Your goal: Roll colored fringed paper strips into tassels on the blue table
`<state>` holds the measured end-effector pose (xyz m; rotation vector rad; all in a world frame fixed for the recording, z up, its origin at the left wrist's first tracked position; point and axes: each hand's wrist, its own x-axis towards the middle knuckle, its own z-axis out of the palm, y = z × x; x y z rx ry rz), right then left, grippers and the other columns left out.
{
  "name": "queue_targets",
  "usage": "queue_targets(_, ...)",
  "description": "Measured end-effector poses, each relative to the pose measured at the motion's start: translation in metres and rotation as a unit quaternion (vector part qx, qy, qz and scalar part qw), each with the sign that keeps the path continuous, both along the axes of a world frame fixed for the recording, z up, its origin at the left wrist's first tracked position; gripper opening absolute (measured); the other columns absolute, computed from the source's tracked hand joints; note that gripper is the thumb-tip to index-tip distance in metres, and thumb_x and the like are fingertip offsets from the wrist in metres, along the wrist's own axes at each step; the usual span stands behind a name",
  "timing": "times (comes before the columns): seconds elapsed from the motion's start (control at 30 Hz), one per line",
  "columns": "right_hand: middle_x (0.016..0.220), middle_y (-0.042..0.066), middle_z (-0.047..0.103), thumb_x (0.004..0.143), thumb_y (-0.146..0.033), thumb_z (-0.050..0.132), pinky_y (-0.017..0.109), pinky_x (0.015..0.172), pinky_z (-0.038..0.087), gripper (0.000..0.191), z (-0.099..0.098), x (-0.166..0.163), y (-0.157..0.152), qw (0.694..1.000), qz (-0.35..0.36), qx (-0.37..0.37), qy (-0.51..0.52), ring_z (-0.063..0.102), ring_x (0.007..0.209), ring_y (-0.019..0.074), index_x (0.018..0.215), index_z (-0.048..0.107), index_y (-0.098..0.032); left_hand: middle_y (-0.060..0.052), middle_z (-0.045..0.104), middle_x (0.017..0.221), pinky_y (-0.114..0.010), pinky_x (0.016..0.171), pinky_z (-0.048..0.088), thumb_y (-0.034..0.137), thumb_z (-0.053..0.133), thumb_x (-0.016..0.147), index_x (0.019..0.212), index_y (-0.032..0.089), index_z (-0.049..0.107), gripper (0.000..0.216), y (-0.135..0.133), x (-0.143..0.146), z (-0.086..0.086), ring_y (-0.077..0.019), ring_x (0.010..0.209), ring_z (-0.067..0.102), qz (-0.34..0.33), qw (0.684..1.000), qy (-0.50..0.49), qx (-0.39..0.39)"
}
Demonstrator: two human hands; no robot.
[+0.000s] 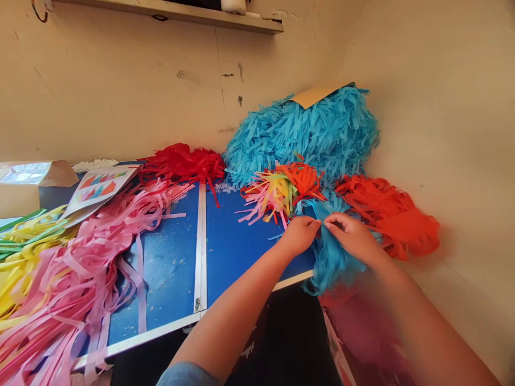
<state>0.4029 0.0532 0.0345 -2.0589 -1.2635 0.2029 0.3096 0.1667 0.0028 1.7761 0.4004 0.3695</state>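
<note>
Blue tissue paper strips [332, 262] hang in a loose bunch over the right front edge of the table. My left hand [301, 235] pinches at the top of this bunch with thumb and forefinger. Close beside it, my right hand [352, 236] also pinches the blue paper, the two sets of fingertips nearly touching. Just behind my left hand lies a small mixed tassel bundle [281, 188] of pink, yellow, green and orange strips. Orange-red strips [390, 212] lie to the right of my right hand.
A large blue fringed heap [301, 134] with a tan card on top stands against the wall. Red strips [183, 163], pink strips [104, 246] and yellow strips [20, 268] cover the left of the blue table [171, 273]. A printed sheet [100, 185] lies there. A shelf [181, 13] juts out above.
</note>
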Motion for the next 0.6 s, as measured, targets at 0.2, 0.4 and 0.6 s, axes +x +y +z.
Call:
queue_targets(0.2, 0.081, 0.003, 0.061, 0.076, -0.035, 0.041, 0.028, 0.07, 0.042, 0.02, 0.0024, -0.002, -0.0021, 1.0, -0.007, -0.023, -0.004, 0.055, 0.078, 0.0171, 0.075, 0.055, -0.021, 0.0, 0.057, 0.06, -0.026, 0.064, 0.042, 0.033, 0.041, 0.08, 0.059, 0.016, 0.054, 0.03, 0.0005, -0.0035, 0.0018, -0.0127, 0.061, 0.054, -0.012, 1.0, -0.009, 0.012)
queue_targets(0.4, 0.08, 0.002, 0.061, 0.077, -0.035, 0.04, 0.028, 0.07, 0.042, 0.02, 0.0055, -0.005, -0.0012, 1.0, -0.005, -0.025, -0.014, 0.055, 0.077, 0.017, 0.075, 0.055, -0.022, 0.001, 0.057, 0.059, -0.025, 0.061, 0.04, 0.032, 0.045, 0.077, 0.056, 0.016, 0.052, 0.027, 0.0016, -0.0071, 0.0066, -0.0118, 0.059, 0.051, -0.012, 1.0, -0.004, 0.019)
queue_targets(0.6, 0.078, 0.002, 0.061, 0.076, -0.036, 0.042, 0.029, 0.07, 0.043, 0.019, 0.0031, -0.0051, 0.0, 1.0, -0.004, -0.024, -0.012, 0.055, 0.075, 0.0175, 0.074, 0.055, -0.023, 0.001, 0.058, 0.061, -0.024, 0.063, 0.042, 0.025, 0.043, 0.076, 0.061, 0.015, 0.055, 0.022, 0.0025, -0.008, 0.0044, -0.0125, 0.063, 0.054, -0.017, 1.0, -0.007, 0.021)
